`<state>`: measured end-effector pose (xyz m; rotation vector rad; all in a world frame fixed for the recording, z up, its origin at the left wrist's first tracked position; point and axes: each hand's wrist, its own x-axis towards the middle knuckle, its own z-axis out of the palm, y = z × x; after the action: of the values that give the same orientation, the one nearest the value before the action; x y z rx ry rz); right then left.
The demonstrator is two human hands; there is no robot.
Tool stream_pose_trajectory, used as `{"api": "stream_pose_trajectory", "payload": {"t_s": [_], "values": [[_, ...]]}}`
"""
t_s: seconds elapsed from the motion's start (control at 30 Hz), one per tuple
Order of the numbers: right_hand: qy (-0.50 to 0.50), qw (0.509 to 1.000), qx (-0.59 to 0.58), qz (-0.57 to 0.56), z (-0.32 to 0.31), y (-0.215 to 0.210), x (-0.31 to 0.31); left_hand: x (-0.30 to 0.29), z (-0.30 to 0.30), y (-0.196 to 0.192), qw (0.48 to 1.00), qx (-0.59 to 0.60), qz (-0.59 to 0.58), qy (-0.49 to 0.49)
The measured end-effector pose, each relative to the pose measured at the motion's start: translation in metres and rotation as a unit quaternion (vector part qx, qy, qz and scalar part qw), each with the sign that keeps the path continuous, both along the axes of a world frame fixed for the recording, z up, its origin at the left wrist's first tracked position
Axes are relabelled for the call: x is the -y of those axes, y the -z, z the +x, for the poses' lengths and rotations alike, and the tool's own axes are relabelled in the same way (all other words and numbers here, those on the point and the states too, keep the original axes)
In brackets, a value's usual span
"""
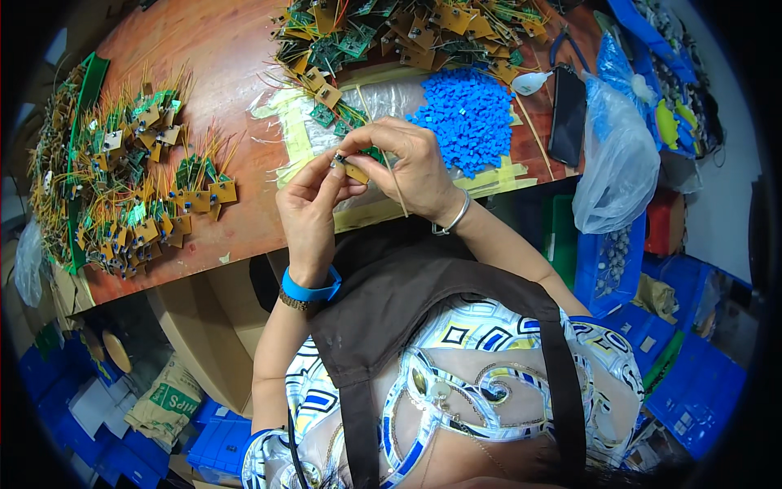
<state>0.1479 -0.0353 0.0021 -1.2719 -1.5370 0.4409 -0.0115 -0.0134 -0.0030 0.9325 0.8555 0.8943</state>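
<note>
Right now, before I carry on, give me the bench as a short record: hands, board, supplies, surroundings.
Left hand: fingertips pinching a small brown board
Right hand: thumb and fingers on the same board
Stick: runs past the right hand; whether gripped, unclear
Blue pieces: loose heap, right of the right hand
Far pile: wired boards, across the table
Left clusters: more wired boards, left of the left hand
Phone: dark screen, right of the blue pieces
</note>
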Motion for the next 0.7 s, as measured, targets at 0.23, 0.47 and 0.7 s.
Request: {"api": "stream_pose_trajectory", "payload": {"t_s": [0.23,0.47,0.7], "values": [[-0.001,1.0,0.004,0.015,-0.004,0.001,-0.001,-0.007,-0.003,0.001,0.998,0.026,-0.056,-0.029],[0.05,0.997,0.06,0.028,0.02,0.009,-0.016,-0.023,-0.047,-0.008,0.987,-0.06,0.061,-0.134],[0.05,0.977,0.207,-0.021,0.013,0.027,-0.029,-0.055,-0.113,-0.01,0.912,-0.207,0.195,-0.294]]}}
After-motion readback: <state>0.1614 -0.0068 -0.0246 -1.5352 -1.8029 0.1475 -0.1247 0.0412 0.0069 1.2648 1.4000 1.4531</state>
